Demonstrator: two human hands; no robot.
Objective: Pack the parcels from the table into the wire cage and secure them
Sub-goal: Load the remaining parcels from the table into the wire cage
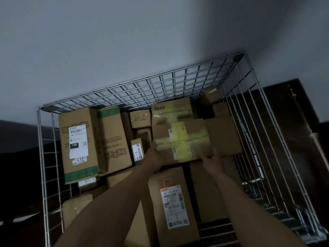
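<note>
Yellow-taped parcel (181, 138): we gripped it between left hand (155, 155) and right hand (209, 159); shallow near-edge hold risked it tipping away.

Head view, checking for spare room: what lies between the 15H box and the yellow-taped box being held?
In the head view, a large carton stands beside the 15H box; then a 6-2 box and a 4-3 box lie before the yellow-taped box.

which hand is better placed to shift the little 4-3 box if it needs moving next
Left, probably. The left hand grips the yellow-taped box at its left edge, right beside the 4-3 box; the right hand holds its near edge, farther off.
</note>
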